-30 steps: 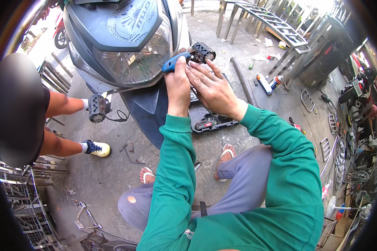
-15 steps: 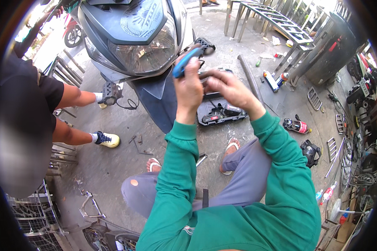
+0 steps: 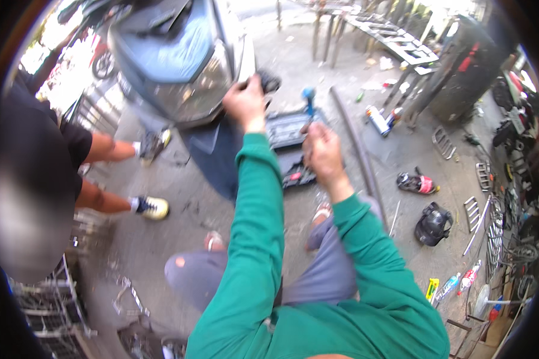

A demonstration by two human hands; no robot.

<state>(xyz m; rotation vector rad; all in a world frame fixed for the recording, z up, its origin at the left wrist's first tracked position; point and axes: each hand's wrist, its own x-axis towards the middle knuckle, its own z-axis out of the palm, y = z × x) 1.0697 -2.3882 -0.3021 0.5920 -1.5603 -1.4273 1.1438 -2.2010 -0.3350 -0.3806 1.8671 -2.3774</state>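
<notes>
In front of the scooter (image 3: 161,60), my left hand (image 3: 245,106) has its fingers curled beside the headlight. It is right up against a small black auxiliary light (image 3: 270,81); motion blur hides what the fingers pinch. My right hand (image 3: 323,154), lower and to the right, is closed round the lower part of a slim tool with a blue upper end (image 3: 308,94), held roughly upright. Behind and beneath it lies an open tool case (image 3: 284,130) with a dark and red power tool (image 3: 296,176) in it.
A long grey pipe (image 3: 354,140) lies right of the case, near spray cans (image 3: 377,121). Further right are a cola bottle (image 3: 417,183) and a black helmet-like object (image 3: 433,224). A person's shoe (image 3: 153,207) is at left. A metal rack (image 3: 395,36) stands behind.
The blue tool has passed from my left hand to my right. My hands have moved apart, the left towards the headlight, the right downwards. The view has shifted slightly.
</notes>
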